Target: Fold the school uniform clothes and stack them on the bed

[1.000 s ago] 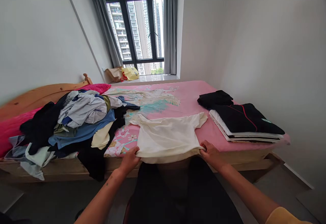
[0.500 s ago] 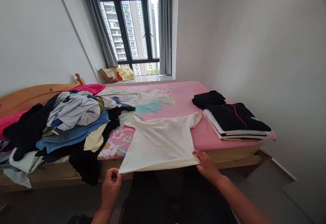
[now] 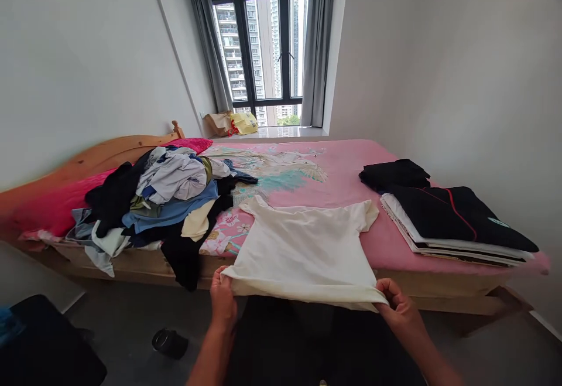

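Observation:
A white T-shirt (image 3: 307, 251) lies spread on the bed, its sleeves toward the window and its hem pulled out past the near edge. My left hand (image 3: 223, 295) pinches the left corner of the hem. At the right corner, my right hand (image 3: 397, 304) grips the hem between thumb and fingers. Between the hands the hem is stretched and slightly lifted. Left of the shirt sits a heap of rumpled clothes (image 3: 175, 178) in grey, blue, black and cream. To its right is a stack of folded clothes (image 3: 465, 216) with a black, red-piped garment on top.
The bed (image 3: 346, 169) has a pink flowered sheet and a wooden headboard (image 3: 109, 151) at the left. Folded black clothing (image 3: 393, 175) lies behind the stack. Bags (image 3: 243, 123) rest on the windowsill. On the floor stands a black bin (image 3: 170, 344).
The view has turned left, so everything appears further right. Both hands still hold the hem; its near edge looks more raised and folded at the right.

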A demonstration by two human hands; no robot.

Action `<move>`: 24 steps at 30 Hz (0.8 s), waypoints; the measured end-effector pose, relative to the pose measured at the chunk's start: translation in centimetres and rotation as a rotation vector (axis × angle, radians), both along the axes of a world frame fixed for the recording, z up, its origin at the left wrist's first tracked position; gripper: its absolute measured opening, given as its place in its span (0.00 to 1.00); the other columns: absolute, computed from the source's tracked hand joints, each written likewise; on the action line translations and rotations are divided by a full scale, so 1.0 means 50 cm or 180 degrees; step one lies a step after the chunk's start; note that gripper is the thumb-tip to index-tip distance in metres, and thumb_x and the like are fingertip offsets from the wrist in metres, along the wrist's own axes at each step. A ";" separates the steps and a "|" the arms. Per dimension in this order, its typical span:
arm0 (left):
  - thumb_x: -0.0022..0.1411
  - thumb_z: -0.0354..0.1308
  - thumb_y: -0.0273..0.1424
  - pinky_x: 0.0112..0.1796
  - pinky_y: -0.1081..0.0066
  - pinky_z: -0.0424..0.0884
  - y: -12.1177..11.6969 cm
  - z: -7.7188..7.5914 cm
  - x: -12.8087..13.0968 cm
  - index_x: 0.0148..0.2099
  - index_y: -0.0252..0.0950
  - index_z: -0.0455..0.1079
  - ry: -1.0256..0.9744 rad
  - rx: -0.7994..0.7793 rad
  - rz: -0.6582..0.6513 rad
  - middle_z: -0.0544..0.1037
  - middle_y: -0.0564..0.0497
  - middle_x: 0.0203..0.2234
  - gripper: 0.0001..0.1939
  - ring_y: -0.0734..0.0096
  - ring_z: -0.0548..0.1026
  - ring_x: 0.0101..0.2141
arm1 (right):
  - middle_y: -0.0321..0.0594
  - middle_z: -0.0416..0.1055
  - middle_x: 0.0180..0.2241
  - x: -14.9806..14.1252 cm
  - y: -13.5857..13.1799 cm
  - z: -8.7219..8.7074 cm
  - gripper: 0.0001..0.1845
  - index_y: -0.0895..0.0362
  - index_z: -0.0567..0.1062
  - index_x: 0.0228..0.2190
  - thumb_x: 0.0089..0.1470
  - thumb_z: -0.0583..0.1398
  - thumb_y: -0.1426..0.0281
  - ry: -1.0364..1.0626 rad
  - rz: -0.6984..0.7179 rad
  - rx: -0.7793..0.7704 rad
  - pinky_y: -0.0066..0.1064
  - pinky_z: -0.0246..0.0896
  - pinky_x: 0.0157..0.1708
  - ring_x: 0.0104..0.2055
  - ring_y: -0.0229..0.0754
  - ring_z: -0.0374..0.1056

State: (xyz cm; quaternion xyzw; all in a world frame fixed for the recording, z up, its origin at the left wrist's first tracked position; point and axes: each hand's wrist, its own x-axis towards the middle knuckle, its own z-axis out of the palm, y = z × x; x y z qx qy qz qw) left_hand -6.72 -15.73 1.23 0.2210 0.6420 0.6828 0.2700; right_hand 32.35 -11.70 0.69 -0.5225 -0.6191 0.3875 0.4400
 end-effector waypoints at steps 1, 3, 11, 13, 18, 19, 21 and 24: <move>0.48 0.52 0.41 0.24 0.74 0.64 0.002 0.008 -0.001 0.36 0.38 0.59 0.0054 -0.0044 -0.0079 0.67 0.58 0.21 0.15 0.75 0.67 0.22 | 0.34 0.64 0.24 0.004 -0.001 -0.001 0.14 0.55 0.67 0.28 0.43 0.59 0.58 -0.0050 -0.0002 -0.0090 0.26 0.55 0.26 0.26 0.37 0.59; 0.45 0.57 0.41 0.23 0.75 0.62 -0.005 0.018 -0.008 0.34 0.37 0.60 0.0121 -0.0118 -0.0256 0.66 0.59 0.20 0.17 0.76 0.65 0.21 | 0.37 0.70 0.30 0.019 -0.007 -0.007 0.17 0.55 0.70 0.33 0.42 0.59 0.58 -0.0174 0.0039 -0.0327 0.28 0.59 0.30 0.31 0.41 0.64; 0.40 0.64 0.35 0.27 0.77 0.60 -0.108 -0.009 -0.030 0.31 0.35 0.65 0.0600 -0.0411 -0.1785 0.67 0.57 0.23 0.15 0.76 0.64 0.25 | 0.35 0.71 0.23 0.068 -0.061 -0.032 0.13 0.54 0.74 0.26 0.35 0.61 0.61 -0.0553 0.0555 -0.0870 0.28 0.59 0.26 0.25 0.40 0.64; 0.40 0.63 0.34 0.27 0.76 0.61 -0.118 -0.016 -0.027 0.31 0.36 0.65 0.0684 -0.0470 -0.1660 0.68 0.56 0.23 0.15 0.75 0.65 0.25 | 0.33 0.69 0.21 0.064 -0.064 -0.025 0.12 0.54 0.72 0.23 0.36 0.60 0.59 -0.0633 0.0353 -0.0739 0.27 0.57 0.25 0.24 0.39 0.62; 0.43 0.56 0.33 0.27 0.74 0.60 -0.122 -0.006 -0.035 0.34 0.38 0.66 0.1453 -0.1238 -0.0111 0.66 0.58 0.21 0.11 0.74 0.65 0.23 | 0.29 0.55 0.15 0.067 -0.068 0.006 0.14 0.53 0.60 0.18 0.40 0.56 0.57 -0.0961 -0.1071 -0.0489 0.26 0.48 0.19 0.18 0.35 0.53; 0.43 0.55 0.32 0.27 0.74 0.60 -0.124 -0.005 -0.039 0.35 0.39 0.67 0.1612 -0.1340 0.0065 0.66 0.58 0.21 0.12 0.73 0.65 0.24 | 0.29 0.53 0.15 0.073 -0.069 0.010 0.15 0.53 0.58 0.19 0.41 0.56 0.57 -0.0990 -0.1388 -0.0452 0.27 0.47 0.19 0.18 0.35 0.52; 0.43 0.55 0.32 0.28 0.73 0.62 -0.134 -0.008 -0.044 0.35 0.40 0.67 0.1797 -0.1370 0.0095 0.68 0.58 0.22 0.13 0.71 0.67 0.25 | 0.30 0.54 0.16 0.084 -0.072 0.013 0.14 0.52 0.60 0.21 0.43 0.55 0.56 -0.1049 -0.1801 -0.0319 0.28 0.49 0.19 0.18 0.36 0.53; 0.43 0.56 0.35 0.30 0.72 0.66 -0.152 -0.029 -0.041 0.35 0.39 0.66 0.1315 -0.1089 -0.0095 0.72 0.55 0.26 0.13 0.69 0.71 0.28 | 0.34 0.63 0.22 0.094 -0.073 0.001 0.15 0.52 0.65 0.28 0.43 0.56 0.55 -0.1038 -0.1797 0.0003 0.30 0.56 0.25 0.23 0.39 0.60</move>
